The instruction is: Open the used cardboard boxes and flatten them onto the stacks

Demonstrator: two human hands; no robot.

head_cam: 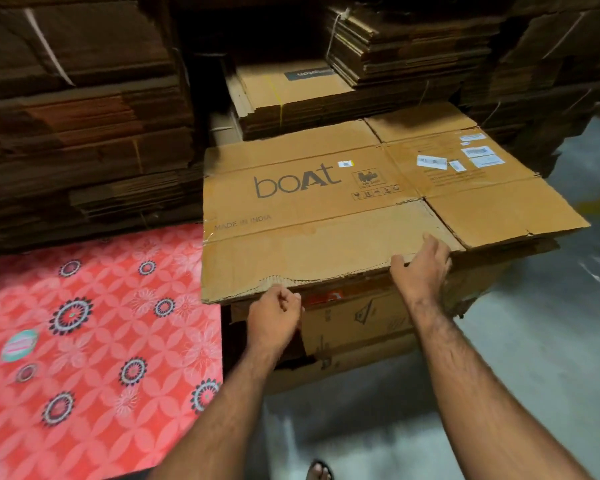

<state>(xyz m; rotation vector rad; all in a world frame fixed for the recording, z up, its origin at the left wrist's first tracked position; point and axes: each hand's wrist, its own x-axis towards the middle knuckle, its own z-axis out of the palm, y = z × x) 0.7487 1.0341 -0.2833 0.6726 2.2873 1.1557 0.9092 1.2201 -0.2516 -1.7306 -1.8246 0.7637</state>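
1. A flattened cardboard box [361,209] printed "boAt" and "MADE IN INDIA" lies flat as the top sheet of a low stack [357,327] of flattened boxes, just right of the frame's centre.
2. The right hand [421,268] rests on the sheet's near edge at about 5 o'clock from the logo: fingers spread over the top face, thumb out along the edge, palm down (pressing rather than pinching, as far as can be seen).
3. The left hand [274,315] sits at the same near edge at about 7 o'clock from the logo, curled into a loose fist just below the torn corrugated lip; whether it grips the edge I cannot tell.
4. White shipping labels [465,157] are stuck on the sheet's panel at 2 o'clock.
5. A red floral mat [84,341] covers the floor at 8 o'clock, touching the sheet's left side.
6. Tall bundles of flattened cardboard [84,133] rise from 9 to 12 o'clock; another tied bundle [291,95] sits at 12 o'clock behind the sheet.
7. Grey floor [551,341] shows at 4 o'clock, and a sandalled foot [321,471] peeks in at 6 o'clock.
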